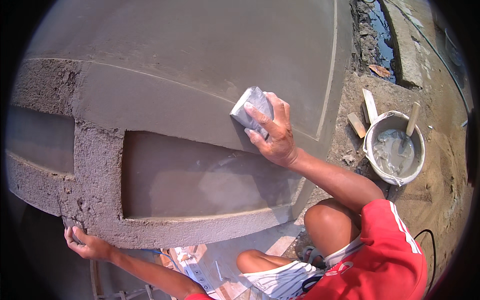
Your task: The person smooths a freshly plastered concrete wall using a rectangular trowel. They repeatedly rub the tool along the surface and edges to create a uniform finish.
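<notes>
Concrete frame (99, 175), rough and pitted, lies nearest; at its lower left corner the left hand (87, 245) curls its fingers against a dark grey lump (74, 223), whether grasping it or just bracing I cannot tell. Crumbly material there might break under load. Past the rectangular recess (200, 175), the right hand's (280, 135) thumb and fingers clasp a pale grey block (251, 108) at the smooth grey face (200, 90); a tilted corner could gouge it, a loosening grip drop the block. Farther right, a careless elbow (369, 192) might tip the bucket (390, 121) of grey mix.
</notes>
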Available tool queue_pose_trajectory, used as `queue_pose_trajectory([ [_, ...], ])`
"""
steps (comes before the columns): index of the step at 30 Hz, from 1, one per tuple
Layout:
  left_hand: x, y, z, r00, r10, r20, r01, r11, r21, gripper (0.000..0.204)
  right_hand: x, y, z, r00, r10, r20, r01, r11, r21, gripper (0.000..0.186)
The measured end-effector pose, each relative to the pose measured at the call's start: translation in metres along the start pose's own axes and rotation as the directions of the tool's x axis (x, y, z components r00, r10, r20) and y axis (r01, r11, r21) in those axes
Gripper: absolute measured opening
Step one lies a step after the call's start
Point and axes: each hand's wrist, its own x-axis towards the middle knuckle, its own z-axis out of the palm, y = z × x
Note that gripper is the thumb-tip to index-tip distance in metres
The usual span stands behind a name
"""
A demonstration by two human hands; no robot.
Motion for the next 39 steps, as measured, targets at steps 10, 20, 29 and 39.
queue_pose_trajectory([
  [10, 0.001, 0.002, -0.002, 0.997, -0.077, -0.008, 0.077, 0.997, -0.008, 0.027, -0.044, 0.037, -0.016, 0.999, -0.019, 0.037, 0.019, 1.000, 0.013, 0.060],
  [20, 0.006, -0.008, -0.003, 0.996, -0.088, -0.011, 0.088, 0.996, 0.029, 0.029, -0.062, 0.041, -0.018, 0.995, -0.026, 0.101, 0.021, 0.999, 0.046, 0.062],
  [29, 0.003, -0.002, 0.000, 0.998, -0.055, -0.017, 0.055, 0.998, 0.010, 0.027, -0.085, 0.077, -0.034, 0.993, 0.110, 0.052, -0.109, 0.994, -0.018, 0.062],
  [39, 0.029, -0.049, 0.003, 0.999, -0.051, 0.012, 0.052, 0.994, -0.091, 0.028, -0.229, 0.139, -0.079, 0.923, 0.379, 0.066, -0.367, 0.919, -0.145, 0.065],
])
